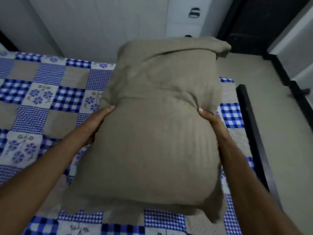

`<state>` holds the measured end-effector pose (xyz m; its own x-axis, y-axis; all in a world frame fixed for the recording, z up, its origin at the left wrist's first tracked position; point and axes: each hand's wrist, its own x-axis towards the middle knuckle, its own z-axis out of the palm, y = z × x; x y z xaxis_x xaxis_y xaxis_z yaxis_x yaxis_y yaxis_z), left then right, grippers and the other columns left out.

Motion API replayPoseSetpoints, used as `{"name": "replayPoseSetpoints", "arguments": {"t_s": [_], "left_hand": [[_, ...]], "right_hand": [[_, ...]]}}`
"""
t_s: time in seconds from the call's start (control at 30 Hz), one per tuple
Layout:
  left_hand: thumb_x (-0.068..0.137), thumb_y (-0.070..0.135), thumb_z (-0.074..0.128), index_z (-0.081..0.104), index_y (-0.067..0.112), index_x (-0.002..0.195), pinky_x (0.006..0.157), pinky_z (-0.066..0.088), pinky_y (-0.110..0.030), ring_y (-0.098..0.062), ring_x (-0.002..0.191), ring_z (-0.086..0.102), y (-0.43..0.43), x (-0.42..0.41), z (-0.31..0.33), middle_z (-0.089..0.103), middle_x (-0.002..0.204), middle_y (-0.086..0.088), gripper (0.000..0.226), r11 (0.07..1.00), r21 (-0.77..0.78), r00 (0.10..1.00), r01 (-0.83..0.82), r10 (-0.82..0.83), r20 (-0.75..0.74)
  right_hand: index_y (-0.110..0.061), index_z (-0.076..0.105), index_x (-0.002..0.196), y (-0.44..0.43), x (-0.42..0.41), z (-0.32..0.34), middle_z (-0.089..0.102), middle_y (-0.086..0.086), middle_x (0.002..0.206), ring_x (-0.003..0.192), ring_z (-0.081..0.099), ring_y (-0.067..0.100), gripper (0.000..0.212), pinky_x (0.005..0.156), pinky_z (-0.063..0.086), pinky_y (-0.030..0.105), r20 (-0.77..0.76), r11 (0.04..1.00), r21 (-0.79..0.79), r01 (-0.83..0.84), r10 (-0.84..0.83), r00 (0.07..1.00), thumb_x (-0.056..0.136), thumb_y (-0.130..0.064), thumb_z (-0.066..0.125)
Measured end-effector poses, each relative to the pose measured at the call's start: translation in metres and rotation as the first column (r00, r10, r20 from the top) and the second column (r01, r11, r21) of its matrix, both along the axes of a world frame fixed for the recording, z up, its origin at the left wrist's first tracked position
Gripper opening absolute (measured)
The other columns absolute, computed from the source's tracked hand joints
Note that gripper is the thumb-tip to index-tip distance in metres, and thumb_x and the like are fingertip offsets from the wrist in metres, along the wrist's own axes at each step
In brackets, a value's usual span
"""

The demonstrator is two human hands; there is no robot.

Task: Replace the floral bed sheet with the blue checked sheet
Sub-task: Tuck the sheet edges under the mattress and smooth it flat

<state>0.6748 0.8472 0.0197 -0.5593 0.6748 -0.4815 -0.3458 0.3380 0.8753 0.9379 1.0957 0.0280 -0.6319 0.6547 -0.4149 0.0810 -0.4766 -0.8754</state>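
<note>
Lying under pillow [152, 141], patchwork blue checked sheet [42, 99]

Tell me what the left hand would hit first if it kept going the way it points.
The beige pillow: the left hand grips its side, thumb pointing forward and inward, so it would press straight into the pillow. What lies behind is hidden.

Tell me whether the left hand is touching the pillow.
Touching. The head view shows the left hand gripping the pillow at its left side, thumb on the fabric.
</note>
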Motion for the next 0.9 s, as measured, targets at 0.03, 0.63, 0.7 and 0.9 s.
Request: {"name": "replayPoseSetpoints", "arguments": {"t_s": [0.03, 0.63, 0.7, 0.9], "left_hand": [[0.063, 0.064, 0.077, 0.068, 0.020, 0.116, 0.079, 0.057, -0.029, -0.014, 0.094, 0.073, 0.017, 0.016, -0.006, 0.076, 0.103, 0.002, 0.069, 1.000, 0.002, 1.000, -0.008, 0.008, -0.019], [0.092, 0.021, 0.053, 0.059, 0.006, 0.124, 0.097, 0.037, -0.042, -0.038, 0.112, 0.052, 0.083, 0.277, -0.044, 0.055, 0.121, -0.022, 0.036, 0.979, -0.134, 0.126, -0.154, -0.115, -0.985], [0.091, 0.022, 0.059, 0.062, 0.011, 0.118, 0.092, 0.039, -0.044, -0.038, 0.109, 0.053, 0.075, 0.349, -0.042, 0.055, 0.123, -0.018, 0.030, 0.981, -0.173, 0.069, -0.084, -0.168, -0.983], [0.080, 0.017, 0.069, 0.069, 0.017, 0.107, 0.083, 0.047, -0.041, -0.029, 0.102, 0.059, 0.037, 0.555, -0.121, 0.061, 0.116, -0.006, 0.027, 0.783, -0.282, 0.146, 0.554, -0.425, -0.893]], "right_hand": [[-0.009, 0.063, 0.131, 0.019, 0.023, 0.002, 0.068, 0.015, 0.126, 0.116, 0.066, 0.032, 0.050, 0.104, 0.050, 0.049, -0.001, 1.000, -0.005, -0.002, 0.002, 1.000, 0.084, -0.026, 0.071], [-0.020, 0.063, 0.125, 0.063, 0.273, -0.137, 0.068, 0.000, 0.110, 0.093, 0.064, 0.012, 0.034, 0.077, 0.050, 0.027, 0.371, 0.986, 0.165, -0.024, -0.039, 0.928, 0.095, -0.037, 0.067], [-0.018, 0.068, 0.113, 0.040, 0.333, -0.147, 0.069, -0.002, 0.100, 0.085, 0.064, 0.008, 0.022, 0.076, 0.049, 0.024, 0.435, 0.940, 0.341, -0.016, -0.143, 0.889, 0.093, -0.026, 0.071], [-0.021, 0.074, 0.095, -0.045, 0.512, -0.177, 0.073, -0.006, 0.090, 0.084, 0.071, 0.015, 0.013, 0.078, 0.055, 0.031, 0.693, 0.834, 0.501, -0.229, -0.229, 0.683, 0.086, -0.012, 0.070]]}}
